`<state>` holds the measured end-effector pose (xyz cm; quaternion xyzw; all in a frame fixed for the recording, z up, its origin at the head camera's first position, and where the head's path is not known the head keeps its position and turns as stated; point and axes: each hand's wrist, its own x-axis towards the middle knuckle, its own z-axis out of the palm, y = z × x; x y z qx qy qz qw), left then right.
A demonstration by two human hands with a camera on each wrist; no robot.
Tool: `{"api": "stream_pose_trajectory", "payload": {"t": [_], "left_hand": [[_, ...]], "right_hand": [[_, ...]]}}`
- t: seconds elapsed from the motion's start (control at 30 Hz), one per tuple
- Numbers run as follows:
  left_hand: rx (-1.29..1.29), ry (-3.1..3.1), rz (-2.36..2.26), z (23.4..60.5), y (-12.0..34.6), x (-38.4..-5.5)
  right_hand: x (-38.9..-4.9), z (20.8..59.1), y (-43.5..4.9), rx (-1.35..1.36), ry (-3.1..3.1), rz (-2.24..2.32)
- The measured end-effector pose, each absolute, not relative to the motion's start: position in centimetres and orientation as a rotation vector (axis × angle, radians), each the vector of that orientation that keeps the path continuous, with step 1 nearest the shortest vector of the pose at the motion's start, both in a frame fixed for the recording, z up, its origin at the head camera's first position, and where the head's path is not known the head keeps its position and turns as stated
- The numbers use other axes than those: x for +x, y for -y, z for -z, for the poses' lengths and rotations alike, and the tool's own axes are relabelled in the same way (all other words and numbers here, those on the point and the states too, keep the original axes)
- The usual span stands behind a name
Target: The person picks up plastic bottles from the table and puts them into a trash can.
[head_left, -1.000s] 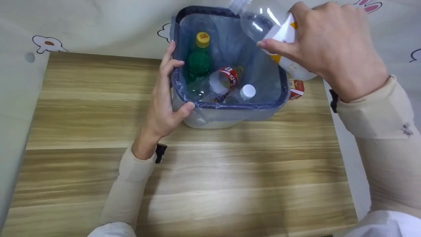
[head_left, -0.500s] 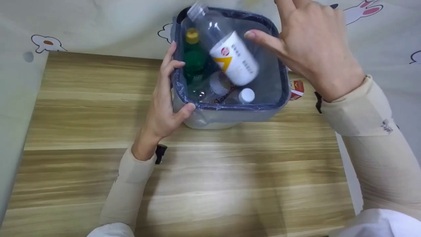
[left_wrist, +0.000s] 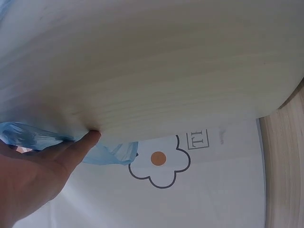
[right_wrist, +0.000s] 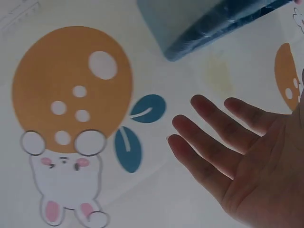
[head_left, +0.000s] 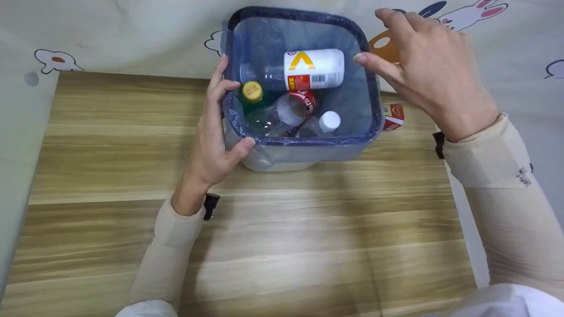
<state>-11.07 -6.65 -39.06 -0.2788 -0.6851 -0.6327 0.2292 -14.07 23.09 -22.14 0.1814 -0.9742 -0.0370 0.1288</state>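
Observation:
My left hand (head_left: 216,136) grips the left side of a lined trash bin (head_left: 282,152). Its thumb and one fingertip lie on the rim, while in the left wrist view fingers (left_wrist: 78,149) press the bin's outer wall. Inside lies a clear plastic bottle with a white label (head_left: 315,68), on its side across the back. Below it are a green bottle with a yellow cap (head_left: 252,92), a clear bottle with a red label (head_left: 282,112) and a white-capped bottle (head_left: 324,123), partly hidden. My right hand (head_left: 436,75) hovers right of the rim, fingers spread, holding nothing.
A small red box (head_left: 393,116) sits on the wooden table (head_left: 282,237), just right of the bin and partly hidden by it. Behind the table hangs a pale cloth (head_left: 132,35) with cartoon prints. Blue liner film (left_wrist: 111,153) hangs loose outside the bin.
My right hand has let go of the white-labelled bottle, which has dropped into the bin and turned onto its side. The green bottle has shifted and tilted. My left hand keeps its place on the bin.

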Motion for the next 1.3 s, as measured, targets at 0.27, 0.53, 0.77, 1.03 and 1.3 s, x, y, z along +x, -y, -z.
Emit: {"api": "stream_pose_trajectory", "payload": {"t": [0.27,0.53,0.77,1.03,1.3], "left_hand": [[-0.749,1.897,1.733,39.0,7.2,-10.9],[-0.756,1.9,1.752,39.0,7.2,-10.7],[-0.784,1.894,1.761,38.9,7.1,-10.6],[-0.776,1.886,1.77,38.9,7.3,-10.2],[-0.754,1.879,1.737,38.7,7.4,-10.0]], "right_hand": [[-13.9,23.5,-25.1,0.426,2.889,0.04],[-13.4,25.0,-28.0,0.32,2.953,-0.035],[-13.0,27.1,-31.0,0.206,3.017,-0.079],[-12.9,28.9,-32.4,0.187,3.035,-0.065],[-13.1,30.2,-33.0,0.183,3.059,-0.08]]}}
